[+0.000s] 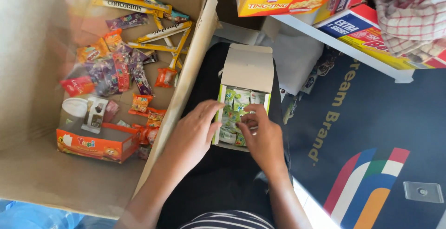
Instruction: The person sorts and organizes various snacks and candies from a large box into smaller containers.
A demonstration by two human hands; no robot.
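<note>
Here, my small open carton (246,71) of green-and-white sachets (236,103) rests on my lap; my right hand (264,138) pinches a sachet inside, my left hand (194,133) lies loosely spread against its side. Left, the big cardboard box (195,52) blurs.

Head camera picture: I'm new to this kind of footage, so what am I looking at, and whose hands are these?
One camera sits on a person's head and looks down at their lap. Both hands are that person's own, no machine. The left hand steadies a small open box resting on the lap; the right hand reaches among the green sachets inside, though whether it grips one is unclear. To the left stands a big carton with loose sweets and an orange box. Above is a shelf with packages.
</note>
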